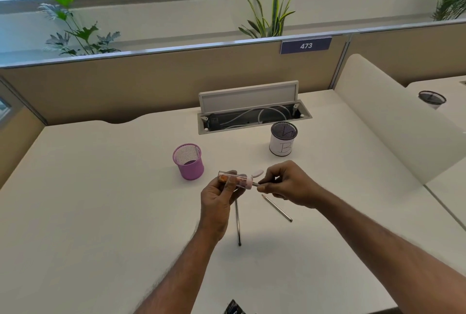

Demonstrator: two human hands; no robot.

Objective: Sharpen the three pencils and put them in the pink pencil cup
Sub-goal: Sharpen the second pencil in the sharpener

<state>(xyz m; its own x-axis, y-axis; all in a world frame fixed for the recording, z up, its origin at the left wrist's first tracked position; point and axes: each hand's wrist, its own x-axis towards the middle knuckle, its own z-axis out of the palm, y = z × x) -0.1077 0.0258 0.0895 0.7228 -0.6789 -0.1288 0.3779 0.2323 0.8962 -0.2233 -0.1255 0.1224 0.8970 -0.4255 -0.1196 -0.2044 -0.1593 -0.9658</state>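
My left hand (219,197) grips a clear tube-shaped sharpener (235,179) with a pink cap end and orange shavings inside, held sideways above the desk. My right hand (285,184) pinches a pencil (255,183) whose tip is in the sharpener's pink end; most of that pencil is hidden by my fingers. Two other grey pencils lie on the white desk: one (237,223) below my left hand, running toward me, one (277,208) below my right hand, slanting right. The pink mesh pencil cup (189,162) stands upright to the left of my hands, with no pencil showing in it.
A black mesh cup wrapped in white paper marked "B" (283,139) stands behind my right hand. An open cable tray (252,114) with its lid up sits at the desk's back. A beige partition (151,79) closes the far side. A dark object (233,308) pokes in at the near edge.
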